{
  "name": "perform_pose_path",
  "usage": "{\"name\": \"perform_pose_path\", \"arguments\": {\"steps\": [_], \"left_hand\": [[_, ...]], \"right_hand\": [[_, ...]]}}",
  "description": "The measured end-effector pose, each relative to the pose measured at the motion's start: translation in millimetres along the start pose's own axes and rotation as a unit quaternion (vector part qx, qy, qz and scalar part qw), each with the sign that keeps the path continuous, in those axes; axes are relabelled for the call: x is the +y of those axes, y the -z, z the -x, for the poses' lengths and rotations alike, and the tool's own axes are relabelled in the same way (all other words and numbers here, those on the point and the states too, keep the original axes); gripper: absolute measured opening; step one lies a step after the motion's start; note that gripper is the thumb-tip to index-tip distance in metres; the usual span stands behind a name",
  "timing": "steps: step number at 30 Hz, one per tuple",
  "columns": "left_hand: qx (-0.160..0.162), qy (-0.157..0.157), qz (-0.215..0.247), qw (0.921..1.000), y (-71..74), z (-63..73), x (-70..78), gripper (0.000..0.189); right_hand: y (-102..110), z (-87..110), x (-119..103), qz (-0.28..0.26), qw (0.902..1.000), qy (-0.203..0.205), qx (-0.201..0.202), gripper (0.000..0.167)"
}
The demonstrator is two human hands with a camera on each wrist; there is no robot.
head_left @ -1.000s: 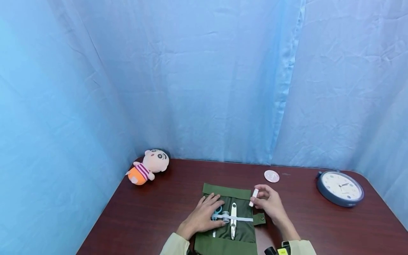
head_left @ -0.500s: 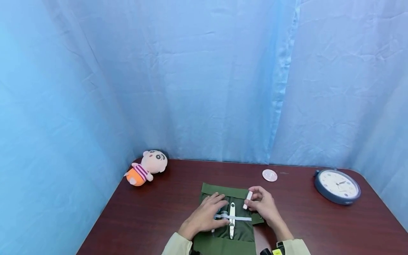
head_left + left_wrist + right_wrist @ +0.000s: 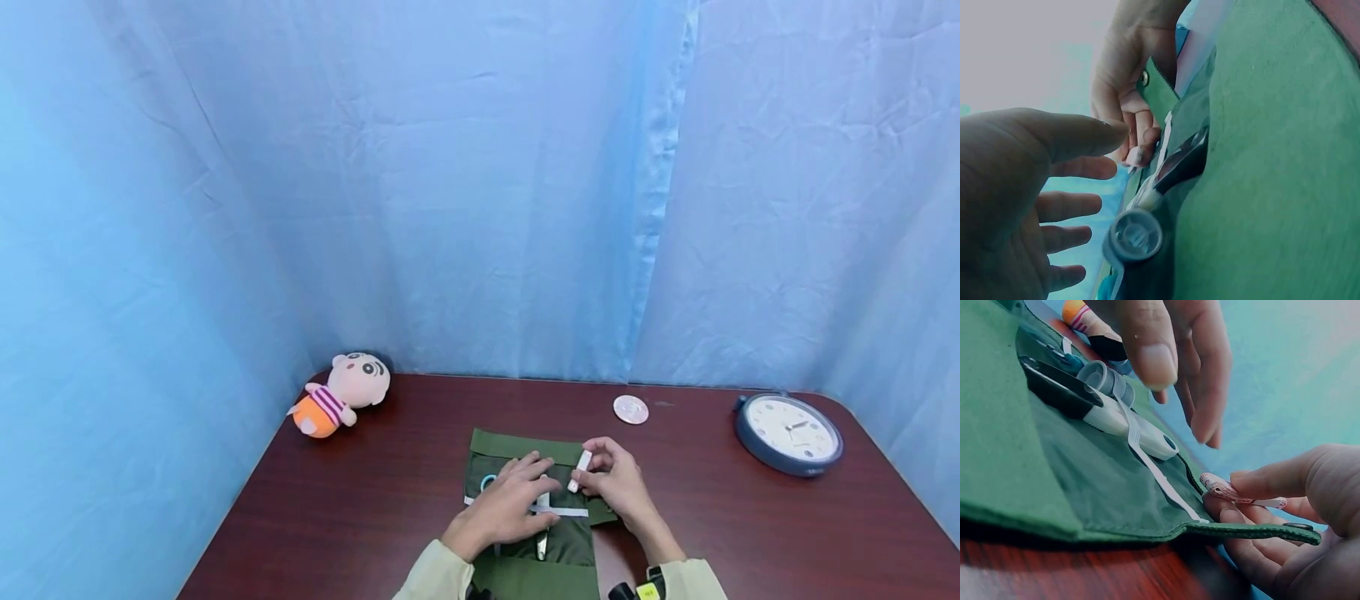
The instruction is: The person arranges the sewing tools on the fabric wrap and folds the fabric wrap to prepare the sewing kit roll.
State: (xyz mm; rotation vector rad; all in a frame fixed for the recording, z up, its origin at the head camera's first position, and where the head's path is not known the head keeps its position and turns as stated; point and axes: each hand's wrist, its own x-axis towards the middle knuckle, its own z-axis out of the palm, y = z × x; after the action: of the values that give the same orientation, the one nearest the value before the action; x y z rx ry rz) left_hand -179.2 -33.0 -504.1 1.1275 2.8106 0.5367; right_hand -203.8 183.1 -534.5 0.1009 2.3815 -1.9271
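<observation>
A green fabric roll-up pouch (image 3: 534, 579) lies unfolded on the table. My right hand (image 3: 621, 486) pinches a small folded white strip with reddish marks, like a soft tape measure (image 3: 1217, 487), between thumb and fingers at the pouch's right side. Fingers spread, my left hand (image 3: 513, 507) is over the pouch's middle, touching nothing in the left wrist view. A white elastic band (image 3: 1161, 480) crosses the pouch over a white-handled tool (image 3: 1147, 439) with a dark end and grey spools (image 3: 1105, 380). Blue-handled scissors (image 3: 488, 482) are partly hidden by the left hand.
The pouch's snap tab (image 3: 602, 511) sticks out to the right, under the right hand. Farther back on the dark wooden table (image 3: 375, 500) are a plush doll (image 3: 341, 396), a round pale disc (image 3: 631, 409) and a blue-rimmed clock (image 3: 789, 433). Blue curtains (image 3: 480, 208) stand behind.
The right hand has brought the tape measure left, over the pouch's right edge. The left hand has lifted and shifted right, exposing the scissors' handle and covering part of the white-handled tool.
</observation>
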Motion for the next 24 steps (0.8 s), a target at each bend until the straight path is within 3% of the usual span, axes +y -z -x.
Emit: {"name": "perform_pose_path", "arguments": {"steps": [12, 24], "left_hand": [[0.016, -0.004, -0.077, 0.9969, -25.8, -9.2, 8.7, 0.028], [0.069, -0.001, -0.102, 0.9924, -33.7, -12.4, 12.6, 0.013]], "right_hand": [[-4, 0.7, 0, 0.017, 0.9998, -0.004, 0.012, 0.042], [-5, 1.6, 2, 0.033, 0.9992, -0.007, 0.022, 0.041]]}}
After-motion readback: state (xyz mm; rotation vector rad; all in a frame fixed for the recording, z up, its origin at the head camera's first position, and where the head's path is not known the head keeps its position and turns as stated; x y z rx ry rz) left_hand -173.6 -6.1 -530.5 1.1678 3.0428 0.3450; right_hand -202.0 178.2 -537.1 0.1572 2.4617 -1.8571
